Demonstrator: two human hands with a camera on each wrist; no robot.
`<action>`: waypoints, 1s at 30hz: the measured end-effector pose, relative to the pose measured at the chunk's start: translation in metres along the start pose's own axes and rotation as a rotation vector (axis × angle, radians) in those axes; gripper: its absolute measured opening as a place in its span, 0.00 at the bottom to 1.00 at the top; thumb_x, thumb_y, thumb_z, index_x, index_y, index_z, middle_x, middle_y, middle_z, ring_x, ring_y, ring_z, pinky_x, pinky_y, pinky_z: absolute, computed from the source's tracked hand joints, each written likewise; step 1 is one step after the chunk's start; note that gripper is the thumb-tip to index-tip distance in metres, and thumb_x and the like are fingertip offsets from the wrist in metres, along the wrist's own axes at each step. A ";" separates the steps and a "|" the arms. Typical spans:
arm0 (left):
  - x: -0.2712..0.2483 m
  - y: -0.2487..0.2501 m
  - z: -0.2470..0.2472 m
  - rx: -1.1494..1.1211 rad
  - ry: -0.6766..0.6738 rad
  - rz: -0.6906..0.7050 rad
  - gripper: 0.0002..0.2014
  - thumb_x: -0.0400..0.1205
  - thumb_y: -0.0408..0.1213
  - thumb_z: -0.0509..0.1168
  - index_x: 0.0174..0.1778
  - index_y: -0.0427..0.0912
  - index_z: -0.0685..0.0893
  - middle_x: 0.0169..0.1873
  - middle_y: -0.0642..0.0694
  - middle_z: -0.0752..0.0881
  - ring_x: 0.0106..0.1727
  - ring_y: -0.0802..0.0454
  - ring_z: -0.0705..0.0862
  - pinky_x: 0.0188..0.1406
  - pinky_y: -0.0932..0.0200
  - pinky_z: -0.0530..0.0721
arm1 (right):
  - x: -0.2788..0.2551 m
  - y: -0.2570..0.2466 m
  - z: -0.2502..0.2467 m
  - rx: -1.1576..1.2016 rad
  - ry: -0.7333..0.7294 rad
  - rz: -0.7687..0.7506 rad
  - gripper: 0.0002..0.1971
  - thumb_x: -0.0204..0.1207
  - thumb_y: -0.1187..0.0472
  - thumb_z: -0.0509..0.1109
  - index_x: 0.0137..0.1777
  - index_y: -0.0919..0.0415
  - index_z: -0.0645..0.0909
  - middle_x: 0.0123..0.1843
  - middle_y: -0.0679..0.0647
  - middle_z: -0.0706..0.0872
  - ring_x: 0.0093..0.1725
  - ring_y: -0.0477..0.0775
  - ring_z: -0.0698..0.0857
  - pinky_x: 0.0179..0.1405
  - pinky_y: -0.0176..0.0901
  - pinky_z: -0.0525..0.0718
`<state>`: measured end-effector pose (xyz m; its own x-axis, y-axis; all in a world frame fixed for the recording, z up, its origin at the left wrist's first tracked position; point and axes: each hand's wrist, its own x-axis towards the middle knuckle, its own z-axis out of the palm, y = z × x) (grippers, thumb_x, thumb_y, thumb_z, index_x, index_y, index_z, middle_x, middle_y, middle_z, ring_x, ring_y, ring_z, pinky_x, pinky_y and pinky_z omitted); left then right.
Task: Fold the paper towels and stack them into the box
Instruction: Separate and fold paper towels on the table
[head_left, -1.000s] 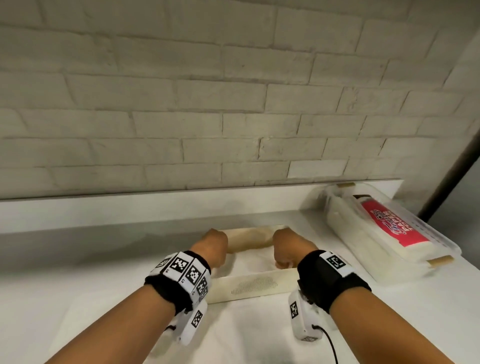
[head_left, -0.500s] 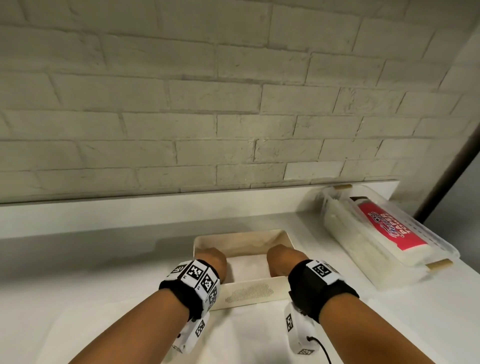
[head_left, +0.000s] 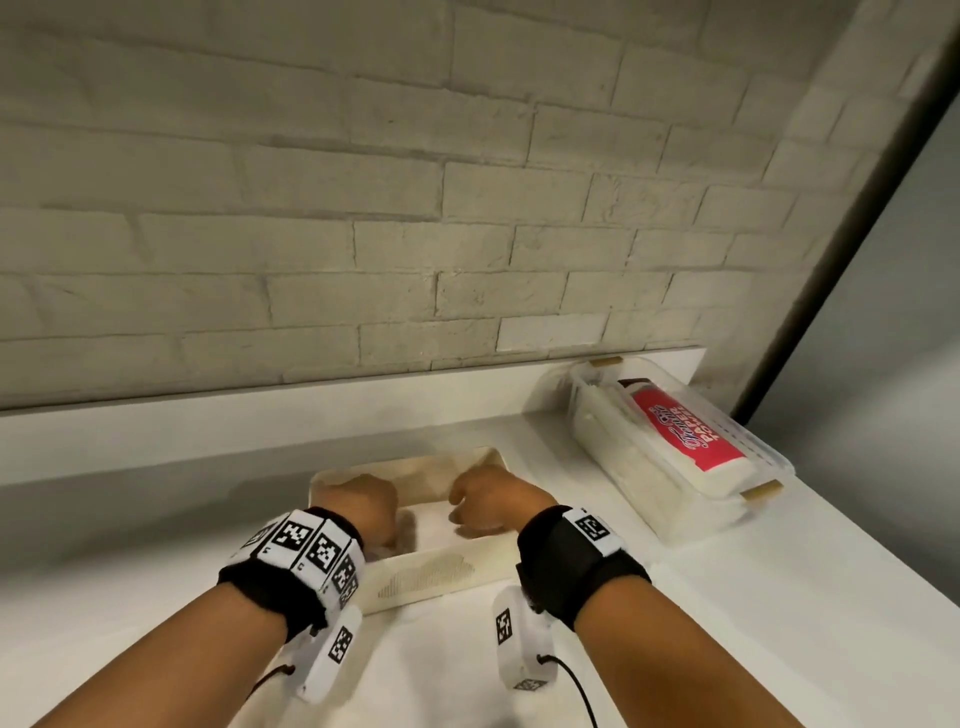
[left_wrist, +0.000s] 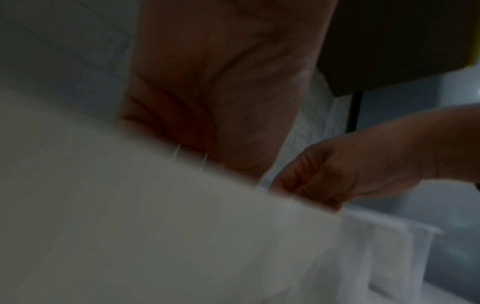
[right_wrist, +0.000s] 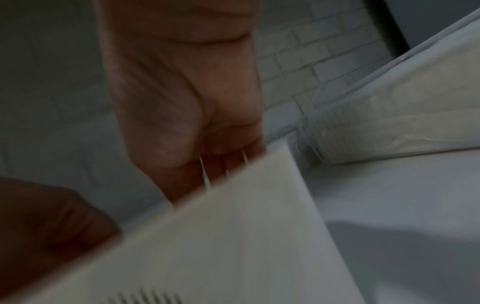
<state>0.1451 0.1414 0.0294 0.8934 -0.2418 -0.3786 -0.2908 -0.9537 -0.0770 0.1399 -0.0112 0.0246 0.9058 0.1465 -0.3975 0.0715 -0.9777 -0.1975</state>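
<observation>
A cream box (head_left: 431, 574) with a perforated front wall stands on the white table near the wall. A folded white paper towel (head_left: 430, 526) lies low inside it. Both hands reach down into the box. My left hand (head_left: 358, 506) holds the towel's left end with curled fingers, and my right hand (head_left: 491, 499) pinches its right end. The box's front wall (left_wrist: 155, 226) hides the left fingertips in the left wrist view, where the right hand (left_wrist: 337, 174) shows curled fingers. The same wall (right_wrist: 233, 236) fills the right wrist view.
At the right, a clear plastic container (head_left: 613, 447) holds a red-labelled pack of paper towels (head_left: 685, 434). A flat white sheet (head_left: 431, 660) lies on the table under my forearms. A brick wall and a low ledge close off the back.
Both hands have carried the folded towel down from above the box rim into the box. They sit lower and nearer the front wall now.
</observation>
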 end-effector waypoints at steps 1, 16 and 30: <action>-0.002 0.004 -0.007 -0.038 0.049 0.001 0.14 0.77 0.48 0.63 0.52 0.45 0.85 0.51 0.48 0.87 0.55 0.49 0.85 0.52 0.56 0.80 | -0.010 0.005 -0.007 0.102 0.064 -0.004 0.16 0.79 0.58 0.65 0.65 0.64 0.79 0.64 0.57 0.81 0.60 0.55 0.80 0.52 0.38 0.81; -0.040 0.188 0.012 -0.521 0.140 0.347 0.08 0.78 0.42 0.67 0.51 0.46 0.85 0.55 0.49 0.86 0.57 0.49 0.83 0.50 0.60 0.78 | -0.160 0.160 0.040 0.366 0.324 0.450 0.14 0.68 0.64 0.76 0.54 0.56 0.84 0.45 0.49 0.83 0.51 0.48 0.84 0.48 0.34 0.80; 0.006 0.243 0.063 -0.525 -0.020 0.235 0.15 0.76 0.33 0.63 0.58 0.38 0.84 0.58 0.41 0.85 0.59 0.44 0.83 0.56 0.56 0.81 | -0.157 0.175 0.091 0.175 0.191 0.493 0.23 0.66 0.48 0.75 0.61 0.51 0.81 0.53 0.48 0.82 0.59 0.50 0.81 0.44 0.36 0.70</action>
<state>0.0587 -0.0802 -0.0498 0.8172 -0.4595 -0.3478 -0.2675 -0.8370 0.4774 -0.0282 -0.1919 -0.0295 0.8750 -0.3680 -0.3146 -0.4359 -0.8816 -0.1813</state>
